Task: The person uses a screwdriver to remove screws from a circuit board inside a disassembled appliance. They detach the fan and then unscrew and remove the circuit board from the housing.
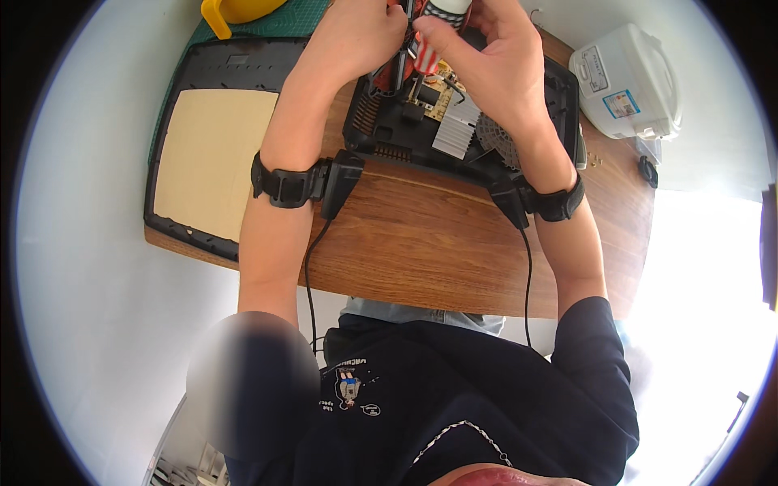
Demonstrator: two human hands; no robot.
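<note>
Red-and-white handled tool (427, 58), open black casing (399, 134)

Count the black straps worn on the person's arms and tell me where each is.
2: the left strap is around the left forearm, near the wrist; the right strap is around the right forearm.

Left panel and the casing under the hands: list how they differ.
The panel carries a flat beige sheet; the casing holds a circuit board and silver heatsink.

The panel lies to the left, its edge partly hidden by the left forearm; the casing lies below the left hand and right hand.

Both are black at the rim.
</note>
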